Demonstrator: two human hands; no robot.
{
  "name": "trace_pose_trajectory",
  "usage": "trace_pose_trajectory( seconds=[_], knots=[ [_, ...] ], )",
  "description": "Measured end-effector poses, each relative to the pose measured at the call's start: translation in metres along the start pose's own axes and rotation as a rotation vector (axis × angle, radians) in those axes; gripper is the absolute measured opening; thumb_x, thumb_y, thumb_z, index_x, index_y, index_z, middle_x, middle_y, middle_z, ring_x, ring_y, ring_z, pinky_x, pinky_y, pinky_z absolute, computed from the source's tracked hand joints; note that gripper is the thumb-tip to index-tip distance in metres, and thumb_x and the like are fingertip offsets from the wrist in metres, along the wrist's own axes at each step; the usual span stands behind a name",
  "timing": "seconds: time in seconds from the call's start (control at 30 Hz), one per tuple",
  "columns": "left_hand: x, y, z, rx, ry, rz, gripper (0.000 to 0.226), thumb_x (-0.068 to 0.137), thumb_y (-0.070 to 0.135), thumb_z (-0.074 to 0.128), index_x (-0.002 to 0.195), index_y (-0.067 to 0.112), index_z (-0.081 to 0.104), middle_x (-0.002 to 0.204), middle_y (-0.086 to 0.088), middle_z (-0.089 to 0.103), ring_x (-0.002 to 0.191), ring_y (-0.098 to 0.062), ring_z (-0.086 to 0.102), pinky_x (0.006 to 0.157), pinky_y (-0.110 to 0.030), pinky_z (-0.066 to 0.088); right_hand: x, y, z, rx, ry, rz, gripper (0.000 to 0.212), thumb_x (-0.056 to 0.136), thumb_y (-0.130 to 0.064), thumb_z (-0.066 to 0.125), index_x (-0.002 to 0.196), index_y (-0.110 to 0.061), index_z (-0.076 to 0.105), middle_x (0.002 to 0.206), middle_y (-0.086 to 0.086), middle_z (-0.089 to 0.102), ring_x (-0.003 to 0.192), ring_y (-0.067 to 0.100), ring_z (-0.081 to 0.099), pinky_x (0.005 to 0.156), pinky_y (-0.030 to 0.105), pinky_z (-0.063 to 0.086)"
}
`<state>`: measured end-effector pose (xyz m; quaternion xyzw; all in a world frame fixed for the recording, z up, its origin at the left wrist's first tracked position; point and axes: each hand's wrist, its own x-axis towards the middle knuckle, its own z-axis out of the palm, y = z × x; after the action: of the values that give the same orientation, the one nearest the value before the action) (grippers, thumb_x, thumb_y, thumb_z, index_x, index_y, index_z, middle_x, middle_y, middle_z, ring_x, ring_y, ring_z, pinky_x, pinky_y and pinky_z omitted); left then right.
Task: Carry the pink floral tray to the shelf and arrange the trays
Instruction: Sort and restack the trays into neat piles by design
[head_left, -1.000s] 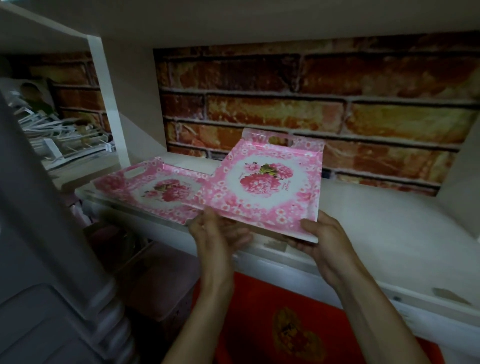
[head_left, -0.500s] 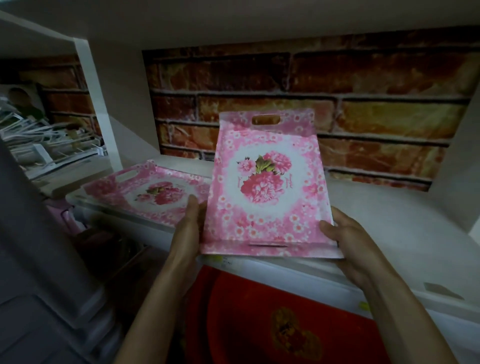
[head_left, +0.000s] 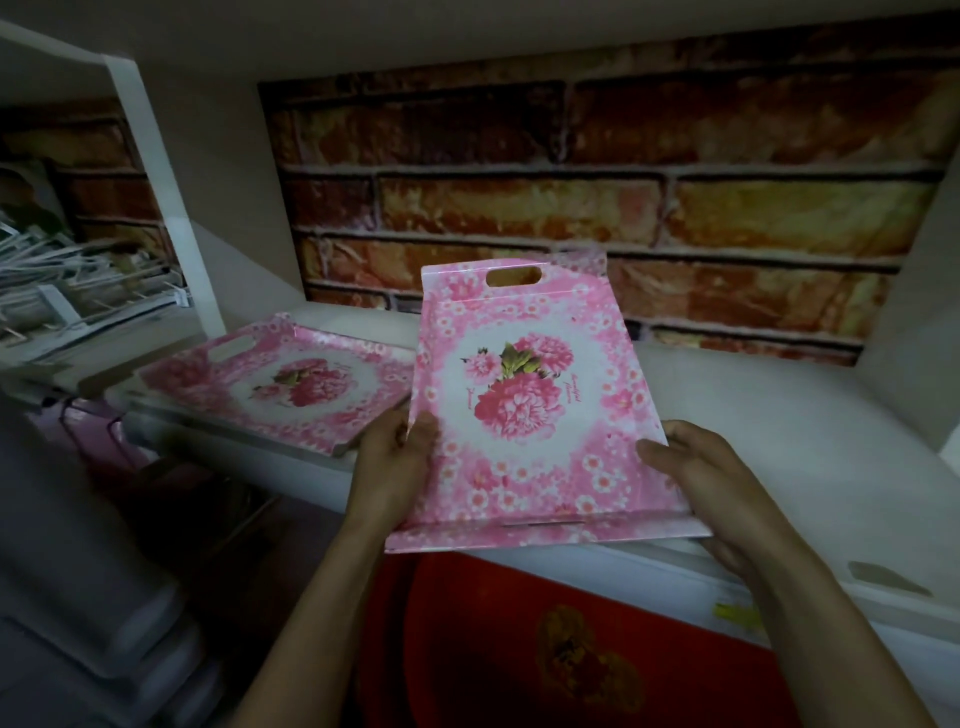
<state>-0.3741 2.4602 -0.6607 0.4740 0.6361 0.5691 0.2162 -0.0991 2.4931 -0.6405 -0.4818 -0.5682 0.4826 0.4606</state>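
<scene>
Both hands hold a pink floral tray (head_left: 530, 410) by its side edges, tilted above a white shelf (head_left: 779, 441). The left hand (head_left: 395, 457) and right hand (head_left: 696, 467) each curl fingers around an edge. A second matching tray (head_left: 280, 379) lies flat on the shelf, just left.

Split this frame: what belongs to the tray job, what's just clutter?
Job: held pink floral tray, gripped by left hand and right hand; second pink floral tray lying on the white shelf.
Lying about: brick-pattern back wall; red panel with gold heart below the shelf; white racks in the left bay.

Glossy, smooth plastic-looking pink floral tray (head_left: 524, 410); matt white shelf (head_left: 810, 441) at right; rough brick-look back wall (head_left: 597, 171) in upper frame.
</scene>
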Motion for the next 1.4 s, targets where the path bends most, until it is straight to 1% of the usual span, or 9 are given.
trace_pose_trajectory(
  seconds=[0.07,0.17,0.37,0.57,0.73,0.87,1.0,1.13,1.4],
  knots=[
    [0.000,-0.003,0.001,0.028,0.021,0.019,0.018,0.102,0.025,0.050,0.105,0.019,0.067,0.089,0.012,0.069,0.081,-0.003,0.064,0.063,-0.021,0.045,0.000,0.001,0.001,-0.022,0.015,-0.013,0.015,0.096,-0.016,0.058,0.102,-0.004,0.063,0.094,0.010,0.074,0.080,0.023,0.073,0.067,0.032,0.052],
    [0.001,-0.004,0.000,0.054,0.040,0.013,0.019,0.101,0.025,0.051,0.107,0.019,0.068,0.092,0.012,0.070,0.084,-0.006,0.065,0.068,-0.025,0.047,0.000,0.002,0.001,-0.067,-0.005,-0.047,0.016,0.097,-0.019,0.056,0.104,-0.007,0.065,0.098,0.007,0.075,0.085,0.020,0.073,0.071,0.032,0.054],
    [0.003,-0.006,-0.002,0.105,0.024,0.027,0.022,0.101,0.029,0.050,0.113,0.020,0.067,0.093,0.010,0.069,0.080,0.002,0.059,0.064,-0.021,0.043,0.001,0.000,0.002,-0.133,-0.035,-0.054,0.015,0.099,-0.017,0.052,0.107,-0.013,0.064,0.100,-0.002,0.073,0.080,0.003,0.070,0.057,0.009,0.048],
    [0.008,-0.006,-0.003,0.105,-0.001,0.026,0.024,0.102,0.035,0.049,0.116,0.029,0.068,0.100,0.017,0.069,0.085,0.012,0.057,0.073,-0.014,0.045,0.008,0.003,0.001,-0.207,-0.020,-0.051,0.014,0.099,-0.026,0.052,0.103,-0.017,0.063,0.100,-0.005,0.072,0.091,0.011,0.069,0.077,0.031,0.051],
    [0.010,-0.009,-0.004,0.099,-0.002,0.036,0.025,0.101,0.039,0.048,0.110,0.030,0.069,0.094,0.020,0.069,0.076,0.014,0.060,0.070,-0.014,0.046,0.008,0.008,0.002,-0.296,0.007,-0.112,0.018,0.099,-0.034,0.049,0.098,-0.022,0.061,0.097,-0.006,0.071,0.089,0.010,0.067,0.077,0.033,0.050],
    [0.011,-0.010,-0.001,0.060,0.003,0.042,0.026,0.101,0.035,0.049,0.109,0.023,0.070,0.088,0.019,0.068,0.066,0.022,0.059,0.054,0.001,0.039,0.011,0.012,0.004,-0.325,0.068,-0.162,0.021,0.099,-0.040,0.047,0.096,-0.024,0.061,0.091,-0.010,0.069,0.077,-0.003,0.064,0.062,0.015,0.044],
    [0.015,-0.009,0.000,0.045,-0.023,0.021,0.029,0.101,0.037,0.048,0.112,0.020,0.069,0.087,0.018,0.067,0.062,0.021,0.058,0.050,0.002,0.037,0.017,0.016,0.007,-0.372,0.100,-0.173,0.021,0.099,-0.039,0.047,0.096,-0.022,0.059,0.087,-0.009,0.067,0.073,-0.006,0.061,0.054,0.004,0.039],
    [0.014,-0.004,0.002,0.017,-0.028,0.015,0.028,0.101,0.035,0.049,0.117,0.022,0.068,0.092,0.023,0.066,0.070,0.025,0.057,0.057,0.004,0.038,0.017,0.014,0.007,-0.406,0.097,-0.143,0.020,0.099,-0.040,0.046,0.100,-0.024,0.058,0.091,-0.011,0.066,0.080,-0.006,0.060,0.060,0.004,0.040],
    [0.016,-0.001,-0.003,-0.009,-0.111,0.006,0.039,0.103,0.033,0.048,0.141,0.026,0.054,0.129,0.019,0.062,0.118,0.015,0.052,0.102,-0.008,0.039,0.010,0.000,0.010,-0.449,0.056,-0.049,0.019,0.100,-0.037,0.045,0.105,-0.021,0.054,0.098,-0.012,0.063,0.090,-0.010,0.056,0.069,0.003,0.038]
  ],
)
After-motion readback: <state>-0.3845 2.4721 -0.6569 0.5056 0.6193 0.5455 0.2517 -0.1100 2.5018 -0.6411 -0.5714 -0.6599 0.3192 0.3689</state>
